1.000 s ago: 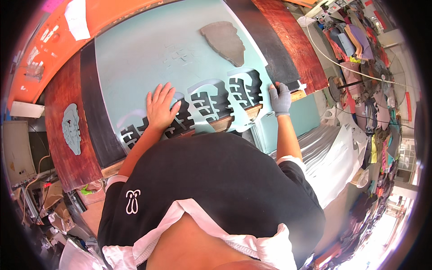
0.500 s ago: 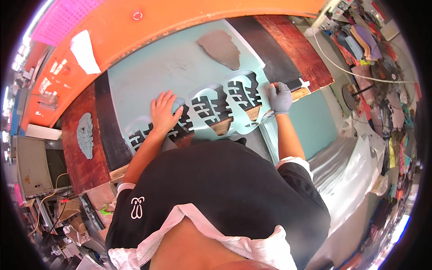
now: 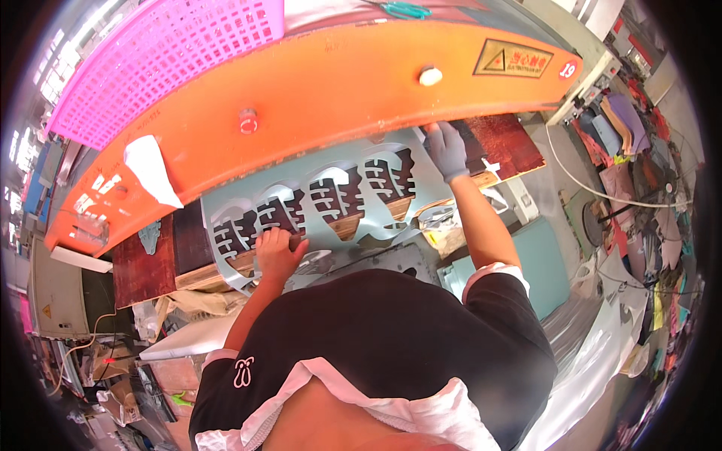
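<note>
A thin pale blue-green sheet (image 3: 430, 180) with several jagged, comb-like cutouts lies across a dark worktable (image 3: 135, 270), its front edge hanging in wavy strips over the wooden edge. My bare left hand (image 3: 277, 254) is at the sheet's front edge, left of the middle, fingers curled over a strip and thumb off to the side. My right hand (image 3: 448, 152), in a grey glove, closes on the sheet's right border, close under an orange machine beam (image 3: 338, 94). The fingertips of the right hand are partly hidden. The sheet's far part is hidden beneath the beam.
The beam crosses above the table and carries knobs and a white paper (image 3: 153, 169). Behind it stand a pink basket (image 3: 280, 16) and teal-handled scissors (image 3: 406, 10). A small blue-green cut piece (image 3: 150, 237) lies at the left. Blue-green sheets (image 3: 541, 259) are stacked at the right.
My left hand, flat with fingers spread before, now curls at the sheet's front edge. My right hand has moved farther back along the right border. The beam now covers more of the sheet's far part.
</note>
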Demonstrator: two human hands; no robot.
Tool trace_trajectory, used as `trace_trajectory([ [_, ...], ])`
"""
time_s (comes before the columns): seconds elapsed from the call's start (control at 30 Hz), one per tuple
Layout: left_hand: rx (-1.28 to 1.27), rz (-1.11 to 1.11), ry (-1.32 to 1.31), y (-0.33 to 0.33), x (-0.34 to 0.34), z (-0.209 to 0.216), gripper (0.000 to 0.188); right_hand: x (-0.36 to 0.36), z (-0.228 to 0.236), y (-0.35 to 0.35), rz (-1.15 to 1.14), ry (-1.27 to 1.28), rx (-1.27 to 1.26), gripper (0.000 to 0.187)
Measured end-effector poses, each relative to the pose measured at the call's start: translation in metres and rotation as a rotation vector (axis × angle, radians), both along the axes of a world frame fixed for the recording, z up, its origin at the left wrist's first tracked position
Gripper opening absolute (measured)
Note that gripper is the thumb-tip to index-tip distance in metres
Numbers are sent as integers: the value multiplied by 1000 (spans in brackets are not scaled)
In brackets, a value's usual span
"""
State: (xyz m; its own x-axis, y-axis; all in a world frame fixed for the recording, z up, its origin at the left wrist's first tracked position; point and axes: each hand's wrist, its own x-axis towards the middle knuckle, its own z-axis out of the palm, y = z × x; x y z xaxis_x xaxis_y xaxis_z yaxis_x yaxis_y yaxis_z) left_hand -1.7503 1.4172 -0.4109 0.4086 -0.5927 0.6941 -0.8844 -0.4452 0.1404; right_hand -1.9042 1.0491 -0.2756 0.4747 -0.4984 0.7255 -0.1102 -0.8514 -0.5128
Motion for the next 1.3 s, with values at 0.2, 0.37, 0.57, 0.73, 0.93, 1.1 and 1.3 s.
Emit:
trace_trajectory([
  [0.2,-35,84,-71,-4,-3,-3,35,12,53,3,350,-59,293,27],
  [0.37,28,120,-19,-1,0,-11,34,-62,-14,-21,237,78,155,24],
  [0.57,0,91,-57,-8,16,7,32,-49,-83,-42,-231,409,-292,27],
  [0.73,38,72,-9,-6,17,9,34,-42,-103,-47,-305,298,-358,31],
  [0.93,94,78,64,-7,22,16,46,-52,-94,-47,-202,352,-399,33],
  [1.1,160,115,172,-3,2,21,55,-71,-94,-40,-160,476,-279,40],
  [1.3,149,95,164,36,-77,3,59,-145,-124,7,-170,201,-402,28],
])
